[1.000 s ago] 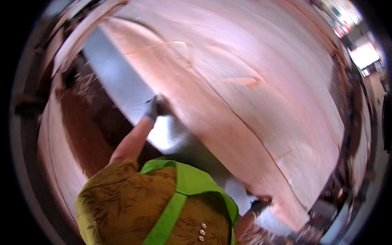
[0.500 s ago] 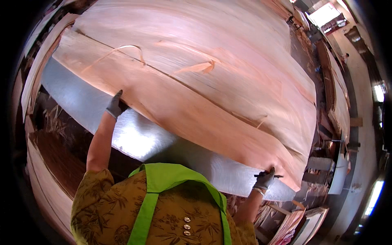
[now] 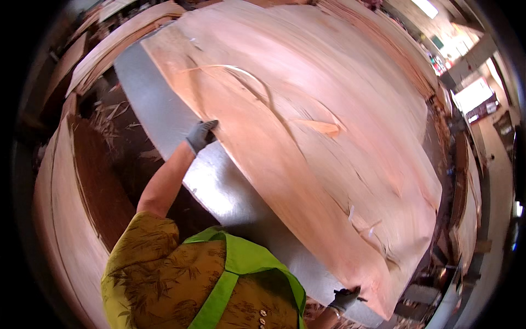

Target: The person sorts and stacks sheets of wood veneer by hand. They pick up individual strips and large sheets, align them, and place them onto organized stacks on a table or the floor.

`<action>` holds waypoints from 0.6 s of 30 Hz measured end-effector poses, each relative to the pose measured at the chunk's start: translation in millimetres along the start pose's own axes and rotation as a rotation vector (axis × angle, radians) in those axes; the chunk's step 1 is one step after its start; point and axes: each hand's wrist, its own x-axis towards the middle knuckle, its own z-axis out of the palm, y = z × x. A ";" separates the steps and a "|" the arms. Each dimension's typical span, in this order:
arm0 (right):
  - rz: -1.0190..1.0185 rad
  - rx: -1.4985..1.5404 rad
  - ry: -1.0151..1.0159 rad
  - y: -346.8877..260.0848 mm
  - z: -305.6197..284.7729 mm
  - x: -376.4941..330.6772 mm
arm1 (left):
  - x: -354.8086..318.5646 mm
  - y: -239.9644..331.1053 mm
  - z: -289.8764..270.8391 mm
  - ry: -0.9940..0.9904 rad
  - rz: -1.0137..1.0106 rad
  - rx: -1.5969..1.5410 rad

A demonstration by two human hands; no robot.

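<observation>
A long strip of pale wood veneer (image 3: 257,145) runs along the near side of a broad veneer sheet (image 3: 361,131). It partly overhangs a shiny metal sheet (image 3: 148,88) on my side. My left hand (image 3: 201,135), in a grey glove, grips the strip's near edge toward its far-left half. At the strip's near right end is my right hand (image 3: 345,299), also gloved. It is closed round a thin dark stick-like tool (image 3: 361,299) and rests against the strip's edge. The fingertips of the right hand are partly hidden.
A curled veneer shaving (image 3: 241,70) and a torn flap (image 3: 323,127) lie on the broad sheet. Veneer stacks stand at the left (image 3: 60,219) and far left (image 3: 120,44). Scraps (image 3: 109,118) litter the dark floor. Another stack (image 3: 466,192) is at the right.
My view has turned, so the sheets now slant more steeply down to the right. Both hands remain at the strip's near edge. The dark gap behind the strip looks narrower.
</observation>
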 end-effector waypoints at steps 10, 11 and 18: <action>0.209 -0.002 -0.253 54.7 -97.7 35.3 | -73.8 -21.6 -49.7 0.012 0.002 0.028; 0.255 0.010 -0.267 61.1 -111.5 32.4 | -89.4 -25.8 -48.1 0.034 0.016 0.000; 0.450 -0.001 -0.276 119.7 -186.5 -0.7 | -198.5 -74.7 -194.3 -0.023 0.123 0.372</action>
